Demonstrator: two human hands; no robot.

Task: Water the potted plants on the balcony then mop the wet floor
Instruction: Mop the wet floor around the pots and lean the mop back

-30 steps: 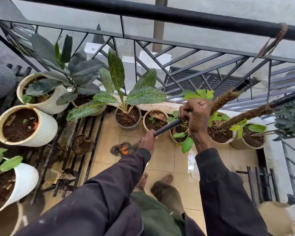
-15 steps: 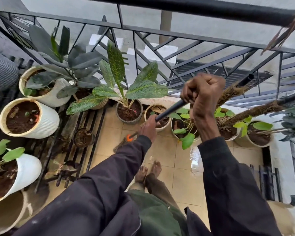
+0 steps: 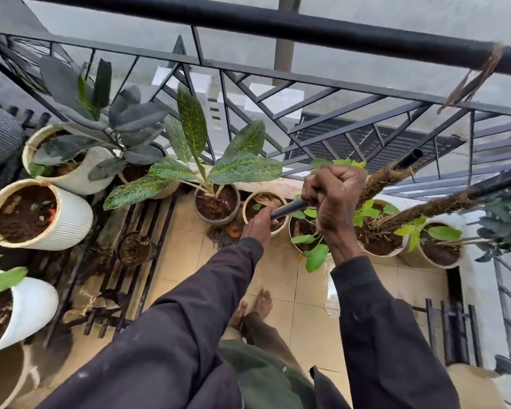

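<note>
One mop handle [image 3: 289, 208]; left hand [image 3: 258, 227], right hand [image 3: 334, 190] gripping.

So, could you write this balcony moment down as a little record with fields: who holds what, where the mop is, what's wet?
activity: mopping the tiled floor
left hand: grips the mop handle lower down
right hand: grips the same handle higher up
mop head: down on the tiles, beside the speckled-leaf plant's pot
wet patch: shiny, right of the bare feet
ribbed white pot: left side, filled with soil
railing: black metal, behind the pots
</note>
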